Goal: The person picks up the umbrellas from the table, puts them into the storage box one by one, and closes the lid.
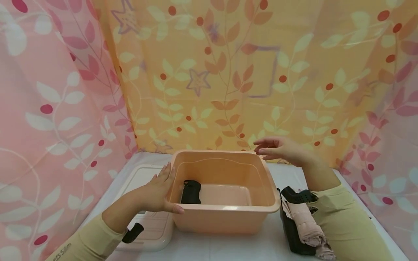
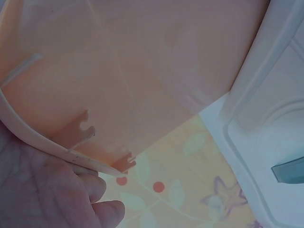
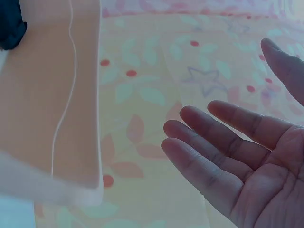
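Note:
A peach plastic bin stands in the middle of the table. Inside, at its left end, lies a small black bundle with a loop at its top; its kind is unclear. My left hand rests on the bin's left rim, fingers extended along it and thumb over the front corner. In the left wrist view, the palm and fingers lie against the rim's edge. My right hand is in the air by the bin's back right corner. The right wrist view shows its fingers spread and holding nothing.
Left of the bin, partly under my left arm, lies a whitish lid with a grey-green latch. To the right, beside my right forearm, a black container holds a beige folded bundle. Patterned curtains enclose the table.

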Demonstrator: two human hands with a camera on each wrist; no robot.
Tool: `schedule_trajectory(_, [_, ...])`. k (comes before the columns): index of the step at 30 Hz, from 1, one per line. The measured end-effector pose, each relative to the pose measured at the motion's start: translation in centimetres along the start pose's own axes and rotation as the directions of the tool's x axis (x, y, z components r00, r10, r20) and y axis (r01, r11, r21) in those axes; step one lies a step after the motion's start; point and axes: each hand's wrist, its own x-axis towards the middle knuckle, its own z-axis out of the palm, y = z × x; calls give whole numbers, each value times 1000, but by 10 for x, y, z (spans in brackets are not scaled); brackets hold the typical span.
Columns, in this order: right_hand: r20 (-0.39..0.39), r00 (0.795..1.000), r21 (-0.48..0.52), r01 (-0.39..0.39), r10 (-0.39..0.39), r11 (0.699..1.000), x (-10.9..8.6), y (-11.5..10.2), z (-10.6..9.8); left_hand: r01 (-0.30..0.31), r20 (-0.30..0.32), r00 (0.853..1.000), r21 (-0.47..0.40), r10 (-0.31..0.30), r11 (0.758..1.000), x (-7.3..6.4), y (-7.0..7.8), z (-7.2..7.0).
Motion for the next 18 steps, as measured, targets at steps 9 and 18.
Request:
schedule_trajectory(9, [-88,996,-50,-17,12,999,-46,18,-25,-20,-19,1000,-7,20,1000,-1,0,0])
schedule_trajectory(18, [-146,986,-143,-106,85,984,-96,62,-48,-13,-10,1000,0,13,1000,0,-2,1])
